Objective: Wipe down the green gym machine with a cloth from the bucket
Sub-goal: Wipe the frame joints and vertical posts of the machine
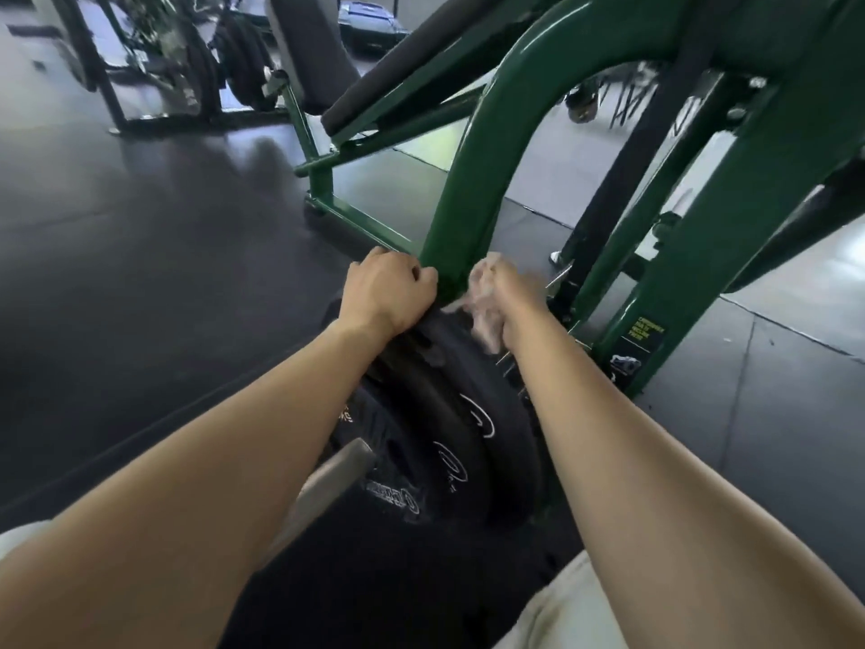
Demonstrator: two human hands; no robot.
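Head view: pale clothing [561, 611] is cut off at the bottom edge, and both bare forearms run up from there. Between them stands a stack of black plates [444, 414] with white script lettering too smeared to read. It sits on a dull grey bar [334, 480] whose near end is hidden by the left arm. The left hand [388, 292] curls its fingers round the left edge of a glossy green tube [472, 180]; its thumb is hidden. The right hand [510, 288], motion-blurred, is clenched on a pale cloth [484, 320] pressed to the tube's right side, just above the plates. The tube is part of the machine [749, 203], which is cut off at the top. On its right leg a black sticker [648, 327] carries yellow print, illegible. Farther off are a black pad [412, 72] and the dark matte floor [140, 227].
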